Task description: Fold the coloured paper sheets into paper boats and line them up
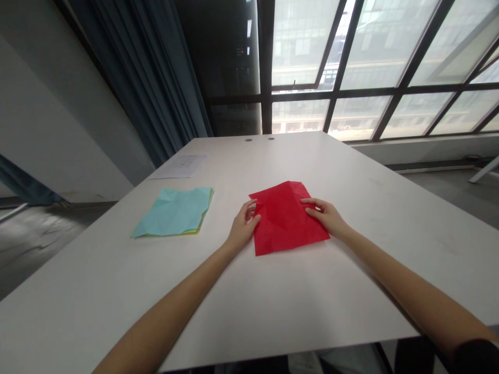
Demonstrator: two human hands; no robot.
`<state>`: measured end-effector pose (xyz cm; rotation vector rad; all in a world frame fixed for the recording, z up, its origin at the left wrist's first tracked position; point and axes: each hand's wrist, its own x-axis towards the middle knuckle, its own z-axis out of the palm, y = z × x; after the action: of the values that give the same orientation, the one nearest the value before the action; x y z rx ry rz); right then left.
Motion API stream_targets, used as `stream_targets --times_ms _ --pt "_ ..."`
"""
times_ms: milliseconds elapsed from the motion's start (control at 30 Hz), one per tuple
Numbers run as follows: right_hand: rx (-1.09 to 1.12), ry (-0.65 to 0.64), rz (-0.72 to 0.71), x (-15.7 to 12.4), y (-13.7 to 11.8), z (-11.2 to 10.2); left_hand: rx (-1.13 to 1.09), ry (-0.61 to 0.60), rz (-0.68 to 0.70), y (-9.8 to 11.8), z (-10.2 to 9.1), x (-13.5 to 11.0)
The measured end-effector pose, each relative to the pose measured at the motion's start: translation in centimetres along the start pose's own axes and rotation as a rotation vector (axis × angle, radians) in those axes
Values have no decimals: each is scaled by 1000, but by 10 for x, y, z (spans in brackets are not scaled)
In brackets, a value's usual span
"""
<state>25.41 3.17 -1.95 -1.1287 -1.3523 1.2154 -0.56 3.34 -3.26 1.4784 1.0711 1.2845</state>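
The red sheet (288, 231) lies on the tabletop (280, 306) and serves as the reference for all positions below. Its surface is creased and slightly raised at the middle.

Left hand (245, 224): located at the left edge of the red sheet. The fingers are set narrow, with the thumb over the margin and the index finger near the far left corner; the edge is held between them.

Right hand (326, 215): located at the right edge of the red sheet. The thumb and index finger rest on its upper face, close together, gripping the margin; the remaining fingers are hidden.

Left of the red sheet, apart from it: a light blue sheet (175, 212), on top of a yellow sheet (203, 222) that shows along the right and near edges. Farther left and beyond the red sheet: a printed page (181, 166), lying flat. Beyond the red sheet, past the tabletop: a window (370, 52) and, to the left, a blue curtain (156, 67).
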Motion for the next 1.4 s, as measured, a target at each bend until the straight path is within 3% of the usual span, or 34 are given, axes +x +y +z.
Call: stream_targets --times_ms 133,333,700,967,1167,1400 --pt "128 62 35 -3 -7 3 -266 -24 -105 4 3 1" --pt "141 74 20 -2 -6 3 -400 -87 -307 5 2 1" --pt "135 -25 32 -1 1 6 -494 -35 -347 12 2 1" --pt "341 -59 105 -4 3 21 -645 -41 -376 15 9 -2" --pt "313 -61 102 -11 1 37 -640 -117 -371 18 13 -7" --pt "225 9 72 -11 1 39 -513 -93 -277 9 16 -6"
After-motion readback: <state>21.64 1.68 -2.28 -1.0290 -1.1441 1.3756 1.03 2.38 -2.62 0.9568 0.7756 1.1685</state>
